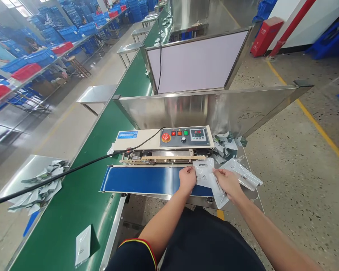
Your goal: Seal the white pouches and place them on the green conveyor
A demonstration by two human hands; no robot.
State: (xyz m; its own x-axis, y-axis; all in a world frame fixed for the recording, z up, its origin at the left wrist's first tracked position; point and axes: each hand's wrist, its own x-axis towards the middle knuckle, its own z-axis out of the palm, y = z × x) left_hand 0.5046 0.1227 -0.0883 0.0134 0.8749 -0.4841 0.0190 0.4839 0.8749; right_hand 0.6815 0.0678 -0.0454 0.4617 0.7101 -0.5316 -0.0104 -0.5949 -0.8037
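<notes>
My left hand (pixel 187 179) pinches the left edge of a white plastic pouch (pixel 203 170) with dark print. The pouch's top edge is at the right end of the sealing band (pixel 169 159) on a band sealer (pixel 141 141). On the pouch's right edge, my right hand (pixel 227 181) is closed too. A second clear-and-white pouch (pixel 219 197) hangs below the right fingers; whether they grip it as well, I cannot tell. Beneath the left hand runs the sealer's blue belt (pixel 141 179). More white pouches (pixel 244 175) lie just beyond the right hand.
A green conveyor (pixel 62 207) runs along the left, with one pouch (pixel 83 244) on it. Crumpled packets lie in piles on a side shelf (pixel 42 184) and behind the sealer's right end (pixel 227 146). A black cable (pixel 81 165) crosses the conveyor. A metal panel (pixel 203 109) stands behind.
</notes>
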